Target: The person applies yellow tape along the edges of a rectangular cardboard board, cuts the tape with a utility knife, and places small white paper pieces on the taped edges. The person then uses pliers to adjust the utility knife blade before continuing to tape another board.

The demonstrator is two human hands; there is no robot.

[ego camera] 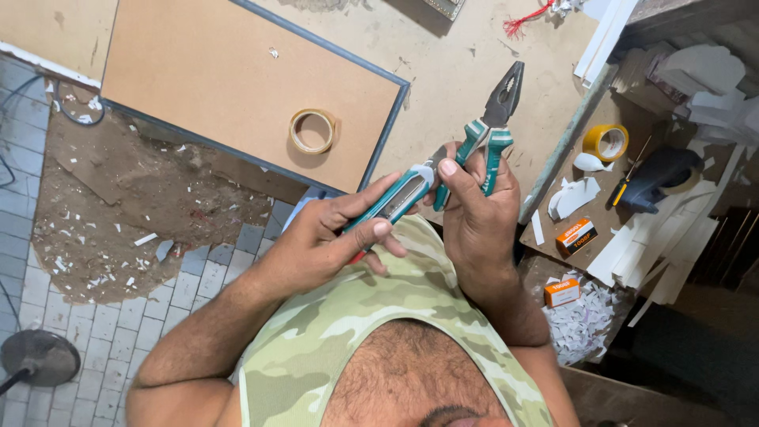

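Grey floor tiles (118, 316) fill the near left of what we see, broken by a patch of bare, dusty ground littered with white scraps. Beyond it lies a large brown board (221, 71) with a blue-grey edge, and on it, toward its right end, rests a roll of tan tape (312, 130). To the right stands a low wooden counter (609, 213), cluttered with white strips and paper offcuts. On it we see a roll of yellow tape (607, 142) at the far side, a dark power tool (656, 178) just right of that roll, and a small orange box (575, 236) nearer to us. A second orange box (561, 292) sits lower, among shredded white paper. At the near left edge a round grey stand base (39, 356) shows on the tiles.

Our camouflage vest (356, 332) fills the near middle. Above it both our hands meet. Our left hand (324, 237) is wrapped around a teal and silver utility knife (399, 196), fingers clenched along its body, thumb on its near side. Our right hand (474, 213) grips the green-and-white handles of a pair of combination pliers (494, 119), whose dark jaws point up and away, closed. The knife's tip touches the pliers' handles, near our right thumb.
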